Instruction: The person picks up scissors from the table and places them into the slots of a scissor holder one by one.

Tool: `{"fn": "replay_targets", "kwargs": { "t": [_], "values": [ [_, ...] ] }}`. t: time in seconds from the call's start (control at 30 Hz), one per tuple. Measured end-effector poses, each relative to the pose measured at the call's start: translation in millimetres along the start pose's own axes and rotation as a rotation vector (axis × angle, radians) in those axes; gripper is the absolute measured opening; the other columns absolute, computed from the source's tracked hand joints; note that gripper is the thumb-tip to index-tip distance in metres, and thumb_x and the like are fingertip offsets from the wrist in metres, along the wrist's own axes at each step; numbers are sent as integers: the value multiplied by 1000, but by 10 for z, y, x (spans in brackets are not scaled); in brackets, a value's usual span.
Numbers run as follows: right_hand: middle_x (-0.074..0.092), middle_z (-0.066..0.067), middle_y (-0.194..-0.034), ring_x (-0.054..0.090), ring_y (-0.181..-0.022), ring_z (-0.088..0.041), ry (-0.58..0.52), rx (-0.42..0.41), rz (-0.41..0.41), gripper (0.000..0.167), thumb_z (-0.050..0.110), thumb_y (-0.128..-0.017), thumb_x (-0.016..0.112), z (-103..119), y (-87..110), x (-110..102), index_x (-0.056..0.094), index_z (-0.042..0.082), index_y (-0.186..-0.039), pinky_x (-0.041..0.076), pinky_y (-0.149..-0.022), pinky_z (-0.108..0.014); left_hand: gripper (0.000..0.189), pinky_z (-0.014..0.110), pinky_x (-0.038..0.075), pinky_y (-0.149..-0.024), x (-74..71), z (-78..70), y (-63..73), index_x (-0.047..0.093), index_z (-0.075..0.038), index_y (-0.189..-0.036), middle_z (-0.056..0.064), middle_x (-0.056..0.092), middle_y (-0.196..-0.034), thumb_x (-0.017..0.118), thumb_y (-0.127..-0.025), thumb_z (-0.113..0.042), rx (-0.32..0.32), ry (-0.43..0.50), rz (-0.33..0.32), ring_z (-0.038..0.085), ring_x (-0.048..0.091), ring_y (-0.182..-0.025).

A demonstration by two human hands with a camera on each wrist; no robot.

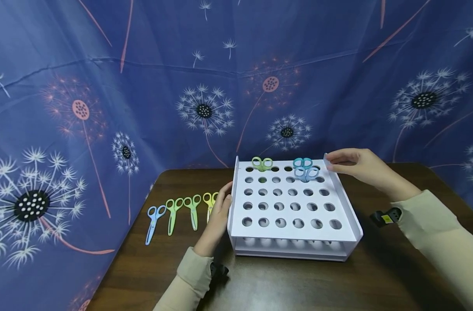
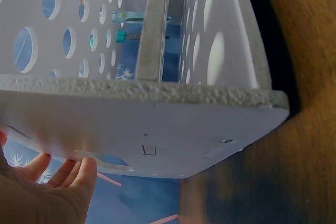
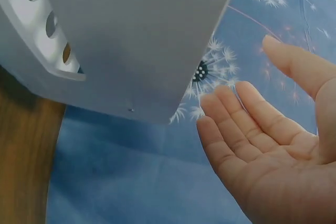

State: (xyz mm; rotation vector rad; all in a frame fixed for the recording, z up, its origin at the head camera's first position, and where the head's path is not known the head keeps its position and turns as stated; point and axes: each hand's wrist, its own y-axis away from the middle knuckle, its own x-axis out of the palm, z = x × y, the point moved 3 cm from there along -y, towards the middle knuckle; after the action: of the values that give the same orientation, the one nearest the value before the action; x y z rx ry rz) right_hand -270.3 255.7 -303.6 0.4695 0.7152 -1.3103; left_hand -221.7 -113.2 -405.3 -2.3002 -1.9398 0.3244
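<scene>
A white rack with rows of round holes stands on the table. At its left side panel is my left hand; in the left wrist view its fingertips lie right at the panel, beside a slot. My right hand is by the rack's far right corner. Its fingers are stretched out and the palm holds nothing in the right wrist view. Three scissors stand in the rear holes, handles up: a green pair, a teal pair and a light blue pair.
Left of the rack, blue scissors, green scissors, another green pair and yellow scissors, partly hidden by my left hand, lie in a row on the brown table. A blue dandelion-print cloth hangs behind.
</scene>
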Motion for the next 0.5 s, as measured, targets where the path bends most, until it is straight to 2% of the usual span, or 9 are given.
{"fn": "replay_targets", "kwargs": {
  "t": [0.1,0.2,0.3,0.5],
  "values": [
    [57,-18,-135,57,-112,-13,-29,-23,8,59,38,-89,69,-37,28,13,53,6,-137,44,-79,-9,46,47,33,-109,-17,-6,-6,29,-14,-151,13,37,-150,33,-107,-28,9,-1,-1,29,40,-134],
    [52,-21,-139,52,-123,-31,-66,-28,28,64,34,-89,70,-78,53,69,47,4,-141,43,-78,-7,46,47,33,-109,-46,-7,-7,31,-14,-150,13,39,-148,34,-107,-29,13,-7,-15,29,41,-133],
    [50,-21,-141,50,-126,-36,-95,-11,30,67,32,-89,71,-130,87,107,44,3,-143,42,-79,-6,46,46,34,-108,-57,0,-7,31,-14,-150,13,39,-148,34,-107,-30,16,-8,-13,29,41,-132],
    [48,-22,-142,48,-127,-36,-103,10,4,67,33,-90,69,-204,175,92,43,4,-144,40,-78,-4,48,46,33,-109,-10,12,-8,30,-14,-151,13,38,-148,34,-107,-31,25,10,12,29,40,-133]
  ]
}}
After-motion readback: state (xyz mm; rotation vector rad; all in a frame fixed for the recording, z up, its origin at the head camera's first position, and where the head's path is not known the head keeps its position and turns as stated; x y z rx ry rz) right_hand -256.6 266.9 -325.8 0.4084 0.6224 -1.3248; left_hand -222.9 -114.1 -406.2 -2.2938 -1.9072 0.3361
